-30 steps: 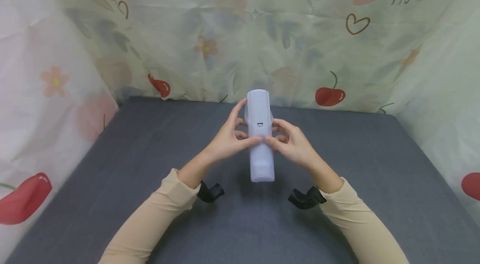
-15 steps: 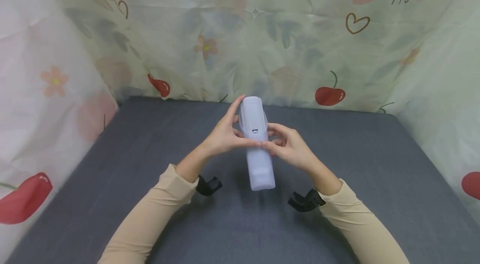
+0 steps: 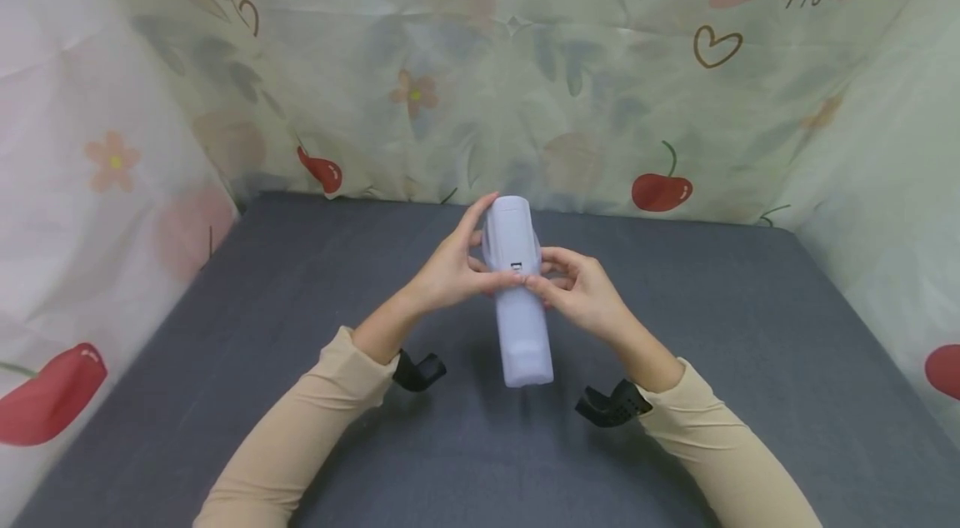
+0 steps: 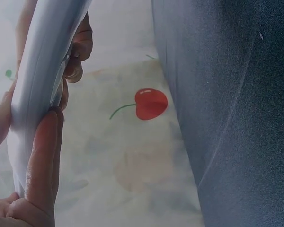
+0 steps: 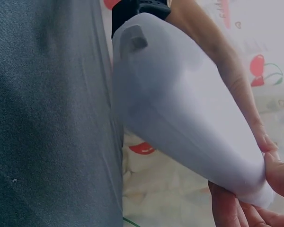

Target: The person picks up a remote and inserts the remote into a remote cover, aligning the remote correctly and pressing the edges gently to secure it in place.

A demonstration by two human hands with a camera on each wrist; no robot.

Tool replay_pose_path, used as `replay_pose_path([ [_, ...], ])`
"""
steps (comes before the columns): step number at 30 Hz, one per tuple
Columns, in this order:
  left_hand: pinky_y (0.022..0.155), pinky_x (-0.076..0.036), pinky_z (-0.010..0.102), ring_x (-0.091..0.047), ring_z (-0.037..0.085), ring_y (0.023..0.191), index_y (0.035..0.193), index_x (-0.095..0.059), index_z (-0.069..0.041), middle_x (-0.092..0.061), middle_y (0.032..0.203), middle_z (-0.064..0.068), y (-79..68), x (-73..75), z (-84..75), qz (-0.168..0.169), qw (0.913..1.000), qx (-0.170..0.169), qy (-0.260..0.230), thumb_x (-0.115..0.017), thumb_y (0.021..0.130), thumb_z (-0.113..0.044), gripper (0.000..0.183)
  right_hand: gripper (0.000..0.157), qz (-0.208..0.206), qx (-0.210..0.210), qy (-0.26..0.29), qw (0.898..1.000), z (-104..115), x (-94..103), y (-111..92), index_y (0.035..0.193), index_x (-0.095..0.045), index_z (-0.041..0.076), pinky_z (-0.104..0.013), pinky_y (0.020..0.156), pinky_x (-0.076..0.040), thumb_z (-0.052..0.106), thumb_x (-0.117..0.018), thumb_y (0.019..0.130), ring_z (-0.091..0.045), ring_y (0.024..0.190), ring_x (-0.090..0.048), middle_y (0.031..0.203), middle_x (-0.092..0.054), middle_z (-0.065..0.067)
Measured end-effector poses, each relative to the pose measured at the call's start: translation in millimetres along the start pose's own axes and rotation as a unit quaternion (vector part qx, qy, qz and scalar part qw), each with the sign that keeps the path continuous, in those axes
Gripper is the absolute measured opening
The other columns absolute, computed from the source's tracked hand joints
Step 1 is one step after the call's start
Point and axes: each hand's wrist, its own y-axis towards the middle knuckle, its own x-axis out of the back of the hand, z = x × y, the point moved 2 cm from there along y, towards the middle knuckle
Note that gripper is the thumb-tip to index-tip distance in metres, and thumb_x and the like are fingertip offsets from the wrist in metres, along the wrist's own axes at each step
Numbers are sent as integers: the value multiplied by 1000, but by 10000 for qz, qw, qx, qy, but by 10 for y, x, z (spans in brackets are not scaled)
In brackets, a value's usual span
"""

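Both hands hold a long white plastic device (image 3: 522, 328) over the table, its lower end toward me and its top leaning slightly left. A small dark slot shows midway along its near face. The left hand (image 3: 450, 274) grips its left side, thumb across the near face and index finger up by the top end. On the right side, the right hand (image 3: 585, 291) pinches it, thumb tip meeting the left thumb. In the left wrist view the device (image 4: 33, 85) appears edge-on between the fingers. Its tapered lower body (image 5: 189, 109) fills the right wrist view; its far side is mostly hidden.
A dark grey cloth covers the table (image 3: 225, 328). Printed fabric with cherries and flowers hangs as a back wall (image 3: 517, 95) and along both sides. Black wrist mounts (image 3: 420, 371) stick out below both wrists.
Over the last second the device has come lower in the head view, and its top has tipped a little left. Both hands have kept their hold, shifting down slightly with it.
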Motion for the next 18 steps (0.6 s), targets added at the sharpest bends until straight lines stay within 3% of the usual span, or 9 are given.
replay_pose_path([
  [7,60,-56,33,-69,29,71,149,-7,-30,-46,136,24,-4,-22,-1,36,9998,-96,140,-70,82,-9,95,34,-12,-37,-29,10000,-12,8,5,120,-51,-10,-30,61,-57,7,-57,92,-18,77,-69,100,-60,-28],
  [13,65,-57,43,-69,30,74,149,-4,-33,-46,135,23,-3,-15,1,35,10000,-86,18,-69,84,-10,95,31,13,-89,-29,10000,-1,10,31,119,-50,-5,-40,64,-57,10,-57,92,-14,74,-68,103,-62,-25],
  [18,62,-57,38,-69,32,77,148,-11,-34,-48,130,22,-2,-34,-13,-233,9996,-93,84,-65,88,-17,83,28,-106,-103,-65,9999,9,34,51,116,-51,-3,-33,67,-57,12,-56,93,-6,76,-64,103,-63,-27],
])
